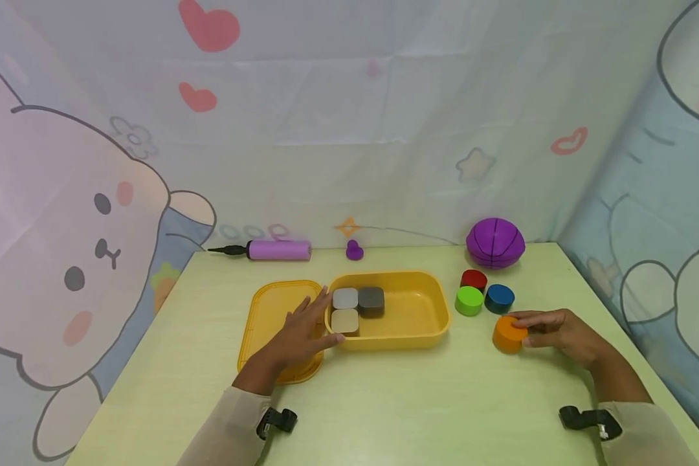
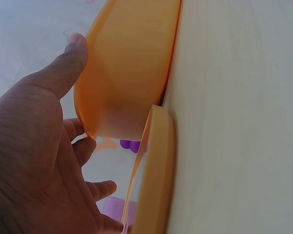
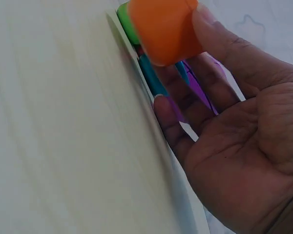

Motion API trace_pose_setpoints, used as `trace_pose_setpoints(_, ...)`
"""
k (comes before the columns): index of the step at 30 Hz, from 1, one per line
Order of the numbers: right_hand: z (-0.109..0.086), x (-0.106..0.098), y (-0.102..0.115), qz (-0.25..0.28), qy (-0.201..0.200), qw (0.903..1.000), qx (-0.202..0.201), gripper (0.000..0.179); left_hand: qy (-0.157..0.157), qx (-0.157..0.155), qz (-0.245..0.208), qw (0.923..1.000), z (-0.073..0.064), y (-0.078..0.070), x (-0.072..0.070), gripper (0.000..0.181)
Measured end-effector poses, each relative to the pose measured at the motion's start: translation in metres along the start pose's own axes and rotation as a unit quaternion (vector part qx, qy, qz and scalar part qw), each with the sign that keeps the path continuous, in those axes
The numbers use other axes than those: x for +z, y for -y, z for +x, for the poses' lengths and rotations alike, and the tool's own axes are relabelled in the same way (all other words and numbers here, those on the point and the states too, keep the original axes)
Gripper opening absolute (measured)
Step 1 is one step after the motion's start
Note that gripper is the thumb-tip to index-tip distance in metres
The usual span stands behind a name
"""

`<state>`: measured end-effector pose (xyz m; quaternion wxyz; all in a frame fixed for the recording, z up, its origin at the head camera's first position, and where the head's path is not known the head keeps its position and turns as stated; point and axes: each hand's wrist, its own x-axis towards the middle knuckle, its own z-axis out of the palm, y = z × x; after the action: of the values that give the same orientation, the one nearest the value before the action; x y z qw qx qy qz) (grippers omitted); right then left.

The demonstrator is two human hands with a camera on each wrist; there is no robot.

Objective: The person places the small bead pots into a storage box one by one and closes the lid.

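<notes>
My right hand (image 1: 567, 333) pinches an orange round-edged block (image 1: 507, 333) between thumb and fingers at the table's right side. In the right wrist view this block (image 3: 166, 29) is lifted above the table surface. My left hand (image 1: 297, 340) spreads its fingers at the left end of a yellow plastic box (image 1: 390, 343), thumb along the near rim. Inside the box's left part sit a white block (image 1: 345, 298), a dark grey block (image 1: 371, 301) and a beige block (image 1: 345, 321). The flat yellow lid (image 1: 268, 323) lies under the left hand, beside the box.
Green (image 1: 469, 300), blue (image 1: 499, 298) and red (image 1: 474, 279) blocks stand grouped right of the box. Behind them rests a purple ball (image 1: 496, 243). Along the back edge lie a lilac hand pump (image 1: 279, 250) and a small purple knobbed object (image 1: 354, 250). A printed cloth (image 1: 338, 129) hangs behind.
</notes>
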<state>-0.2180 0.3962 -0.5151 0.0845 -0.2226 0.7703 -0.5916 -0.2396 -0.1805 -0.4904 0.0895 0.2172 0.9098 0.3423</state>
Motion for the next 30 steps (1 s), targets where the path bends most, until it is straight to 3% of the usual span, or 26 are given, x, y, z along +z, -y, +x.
trace_pose_setpoints(8,0.002,0.002,0.014,-0.014,-0.018,0.9997,0.011,0.035,0.005,0.001,-0.001,1.0,-0.001,-0.002,-0.001,0.099)
trace_pose_setpoints(20,0.024,0.016,0.039,0.036,-0.015,0.9955,-0.087,0.041,0.003,-0.001,0.001,1.0,0.0,-0.005,-0.001,0.1)
trace_pose_setpoints(30,0.054,0.046,0.051,0.042,-0.056,0.9936,-0.089,0.037,-0.001,0.001,0.004,1.0,0.001,-0.002,0.0,0.1)
